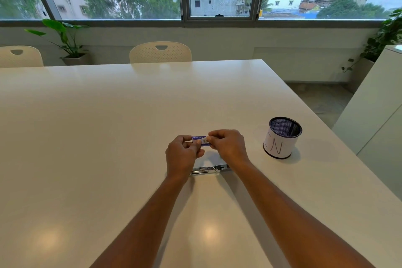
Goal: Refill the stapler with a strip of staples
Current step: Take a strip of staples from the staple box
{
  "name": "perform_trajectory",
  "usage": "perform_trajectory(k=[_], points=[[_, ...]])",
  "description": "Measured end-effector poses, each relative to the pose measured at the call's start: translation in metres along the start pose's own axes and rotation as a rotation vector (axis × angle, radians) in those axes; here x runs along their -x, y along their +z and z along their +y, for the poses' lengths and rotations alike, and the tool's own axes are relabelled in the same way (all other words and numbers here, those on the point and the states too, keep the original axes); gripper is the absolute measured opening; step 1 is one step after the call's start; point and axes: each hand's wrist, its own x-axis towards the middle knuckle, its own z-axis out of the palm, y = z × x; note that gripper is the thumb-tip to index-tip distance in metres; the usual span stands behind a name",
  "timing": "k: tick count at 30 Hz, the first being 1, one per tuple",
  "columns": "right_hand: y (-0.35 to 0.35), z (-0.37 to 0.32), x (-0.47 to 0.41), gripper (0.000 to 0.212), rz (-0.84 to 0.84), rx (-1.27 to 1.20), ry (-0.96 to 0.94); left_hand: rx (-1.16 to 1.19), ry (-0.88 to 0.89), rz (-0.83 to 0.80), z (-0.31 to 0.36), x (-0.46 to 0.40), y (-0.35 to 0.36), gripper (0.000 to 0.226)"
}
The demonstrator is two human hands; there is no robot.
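Observation:
A small purple and white staple box (201,140) is held above the white table (108,128) between both hands. My left hand (182,154) pinches its left end with thumb and fingers. My right hand (228,147) grips its right end. Whether the box is open cannot be told. A silver metal stapler (210,169) lies flat on the table just below and nearer to me than the hands, between my two wrists, its ends partly hidden by them. No loose staple strip is visible.
A black mesh pen cup (282,137) wrapped in white paper marked "N" stands to the right of my hands. Two cream chairs (160,52) sit at the table's far edge. The table's right edge runs close by a white cabinet (374,102).

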Motion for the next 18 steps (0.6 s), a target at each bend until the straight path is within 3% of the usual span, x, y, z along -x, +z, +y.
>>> perform_trajectory(k=[8, 12, 18], points=[[-0.032, 0.018, -0.016, 0.026, -0.031, 0.326, -0.015, -0.276, -0.027, -0.026, -0.007, -0.036, -0.003, 0.017], [-0.036, 0.033, -0.012, 0.041, -0.226, 0.459, 0.086, -0.476, 0.020, -0.033, -0.015, -0.045, -0.006, 0.022], [-0.029, 0.038, -0.006, 0.020, -0.206, 0.592, -0.059, -0.631, 0.062, -0.072, -0.017, -0.049, -0.003, 0.027]])
